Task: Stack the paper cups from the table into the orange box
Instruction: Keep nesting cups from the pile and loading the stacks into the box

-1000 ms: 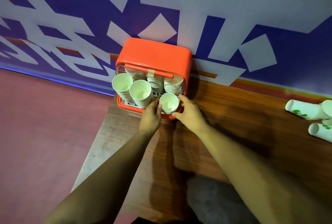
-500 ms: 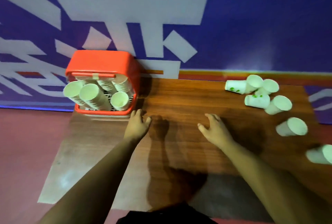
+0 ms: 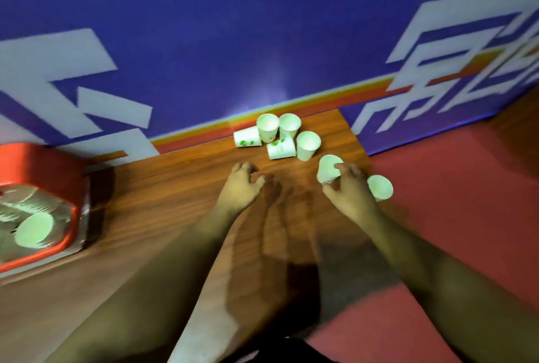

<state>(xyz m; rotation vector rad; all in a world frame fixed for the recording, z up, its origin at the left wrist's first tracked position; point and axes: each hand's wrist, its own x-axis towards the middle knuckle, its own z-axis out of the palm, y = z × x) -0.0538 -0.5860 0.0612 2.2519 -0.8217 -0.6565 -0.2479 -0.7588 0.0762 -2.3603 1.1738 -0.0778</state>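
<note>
Two bare forearms reach out over a brown wood-grain table [image 3: 175,187]. The left hand [image 3: 240,185] is above the tabletop, fingers loosely curled and holding nothing. The right hand [image 3: 350,192] curls its fingers round a small white paper cup [image 3: 326,167] near the table's right edge. A second white paper cup [image 3: 380,187] sits just beside that hand, on its right. Farther back, by the far edge, a cluster of five white paper cups [image 3: 307,144] lies jumbled and touching, some with green marks. Well apart, at the table's left end, stands the orange plastic box [image 3: 43,170], blurred, with stacked paper cups [image 3: 33,230] inside. Behind everything is a blue wall with large white shapes [image 3: 262,27], and red floor [image 3: 466,187] shows on the right.
</note>
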